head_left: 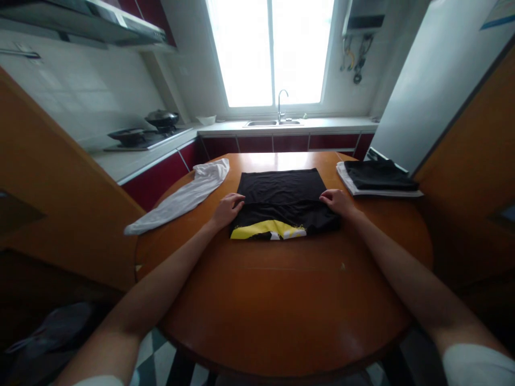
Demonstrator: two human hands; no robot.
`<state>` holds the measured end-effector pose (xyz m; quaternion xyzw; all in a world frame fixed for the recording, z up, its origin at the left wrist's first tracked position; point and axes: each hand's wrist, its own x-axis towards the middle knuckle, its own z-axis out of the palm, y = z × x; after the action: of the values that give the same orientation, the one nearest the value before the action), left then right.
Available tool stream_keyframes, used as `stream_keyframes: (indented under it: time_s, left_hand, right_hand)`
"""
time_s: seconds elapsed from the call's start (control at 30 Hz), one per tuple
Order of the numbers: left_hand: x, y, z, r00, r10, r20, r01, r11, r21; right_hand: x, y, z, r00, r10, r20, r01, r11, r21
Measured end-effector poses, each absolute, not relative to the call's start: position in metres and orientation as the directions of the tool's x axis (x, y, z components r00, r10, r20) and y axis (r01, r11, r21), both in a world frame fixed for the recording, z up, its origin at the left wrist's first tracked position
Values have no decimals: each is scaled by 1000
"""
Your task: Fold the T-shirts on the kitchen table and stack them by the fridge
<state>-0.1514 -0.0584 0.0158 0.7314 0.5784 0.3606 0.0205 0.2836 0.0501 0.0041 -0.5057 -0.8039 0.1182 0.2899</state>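
A black shirt (281,187) with a yellow and white print lies folded into a rough rectangle on the wooden table (281,305). Its near part is doubled over, making a crease across the middle. At the left end of this crease, my left hand (228,209) is closed on the cloth, thumb and fingers together. My right hand (337,202) pinches the fabric at the right end. Both forearms reach in from the bottom corners, and the fingers partly hide the shirt's side edges.
Left of the shirt, a crumpled white cloth (185,195) hangs partly over the table edge. Folded black cloth (380,175) rests on white cloth (350,185) at the right. Beyond stand a counter with a sink (261,123), a stove with pans (161,119), and a fridge (426,80).
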Motion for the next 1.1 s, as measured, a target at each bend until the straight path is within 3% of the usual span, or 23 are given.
stream_keyframes:
  time_s: [0.1, 0.2, 0.3, 0.4, 0.53, 0.63, 0.73, 0.83, 0.93, 1.1]
  left_hand:
    - [-126, -75, 26, 188, 833, 520, 819, -425, 385]
    - [-95, -93, 26, 336, 837, 432, 806, -493, 328]
    - [-77, -104, 18, 437, 849, 298, 821, -512, 254]
    - [-75, -107, 8, 428, 888, 166, 862, -457, 222]
    - [-79, -108, 0, 411, 905, 108, 877, -425, 224]
    - [-79, -106, 2, 412, 898, 156, 856, -440, 272]
    - [-86, -99, 8, 353, 889, 292, 830, -442, 341]
    - [-109, -89, 13, 205, 890, 407, 873, -354, 336]
    - [-138, -79, 11, 81, 916, 392, 941, -200, 272]
    - [-160, -70, 3, 34, 939, 342, 946, -141, 292]
  right_hand:
    - [270, 26, 24, -261, 851, 456, 773, 467, -429]
    - [243, -7, 36, -324, 803, 500, 744, 543, -389]
    - [217, -32, 29, -478, 739, 474, 692, 649, -315]
    - [207, -44, 8, -572, 746, 342, 699, 661, -273]
    - [211, -43, -10, -590, 787, 183, 709, 613, -348]
    - [221, -34, 0, -517, 800, 306, 656, 599, -459]
    - [240, -16, 15, -250, 870, 424, 722, 460, -518]
    - [264, 2, 21, -15, 937, 348, 861, 190, -473]
    - [278, 12, 16, 65, 983, 174, 918, 10, -397]
    - [275, 17, 10, 61, 995, 82, 932, -27, -362]
